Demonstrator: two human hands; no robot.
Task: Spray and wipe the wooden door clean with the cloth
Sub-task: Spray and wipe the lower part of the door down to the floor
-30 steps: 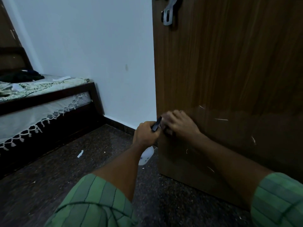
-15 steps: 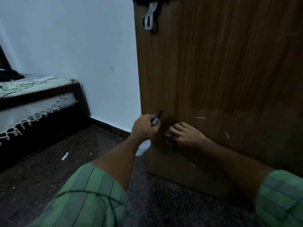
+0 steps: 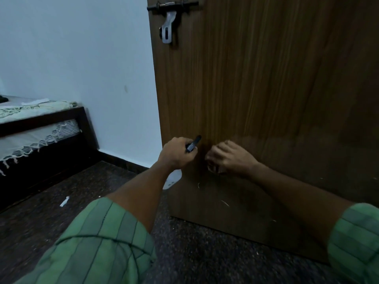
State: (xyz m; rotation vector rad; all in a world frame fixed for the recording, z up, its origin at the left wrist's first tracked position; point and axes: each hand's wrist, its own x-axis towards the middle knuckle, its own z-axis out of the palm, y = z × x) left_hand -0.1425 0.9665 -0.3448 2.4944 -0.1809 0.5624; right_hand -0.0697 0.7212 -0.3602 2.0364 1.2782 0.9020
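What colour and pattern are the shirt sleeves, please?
Green with thin dark vertical stripes, clearest on the left sleeve in the head view.

My head view is dim and bluish, with no glare. The wall (image 3: 71,58) reads brightest; edges bow, and detail looks soft.

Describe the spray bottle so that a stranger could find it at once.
Start at the wooden door and go down its left edge. There the left hand grips the spray bottle. Only it has a white body and a black nozzle.
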